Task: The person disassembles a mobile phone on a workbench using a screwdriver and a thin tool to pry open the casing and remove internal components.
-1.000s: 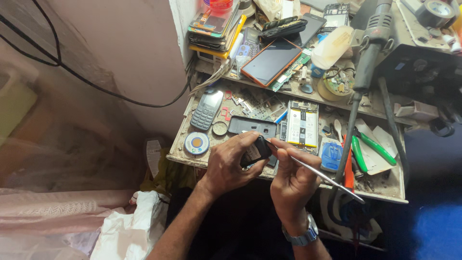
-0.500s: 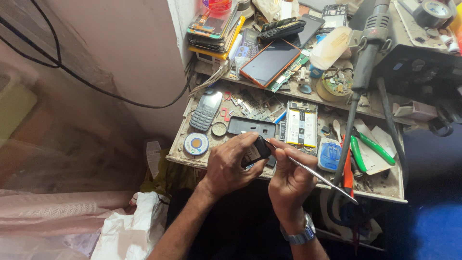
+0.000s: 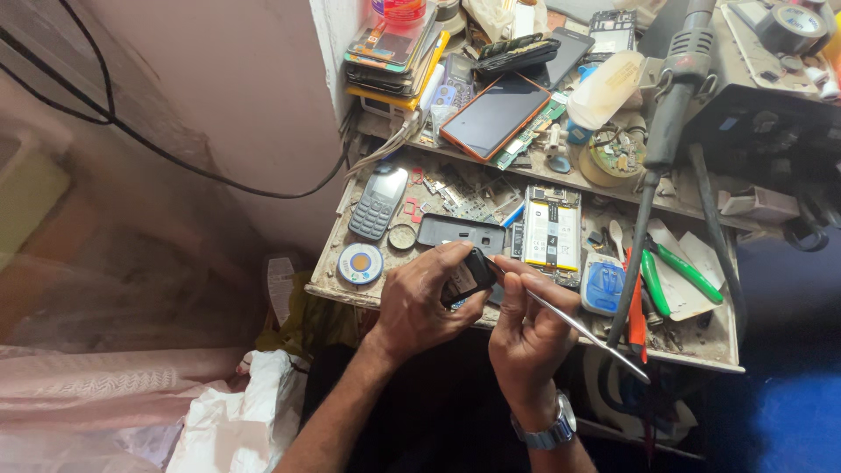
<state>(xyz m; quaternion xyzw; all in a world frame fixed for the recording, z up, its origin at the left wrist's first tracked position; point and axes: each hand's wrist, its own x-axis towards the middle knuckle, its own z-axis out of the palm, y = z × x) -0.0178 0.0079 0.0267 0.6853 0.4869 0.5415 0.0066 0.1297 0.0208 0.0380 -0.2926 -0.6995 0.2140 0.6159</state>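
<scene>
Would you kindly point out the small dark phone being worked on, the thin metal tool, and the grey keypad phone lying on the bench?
small dark phone (image 3: pixel 469 273), head view, on its dark body beside the left thumb.
thin metal tool (image 3: pixel 583 328), head view, mid-shaft.
grey keypad phone (image 3: pixel 378 202), head view, between screen and keypad.

Two hands (image 3: pixel 429 302) (image 3: pixel 530 337) — one keypad phone (image 3: pixel 378 201), one orange-cased phone (image 3: pixel 496 115), two green-handled tools (image 3: pixel 670 276).

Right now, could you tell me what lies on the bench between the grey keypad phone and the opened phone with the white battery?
In the head view, a black back cover lies between the keypad phone and the opened phone, with a small round disc beside it.
</scene>
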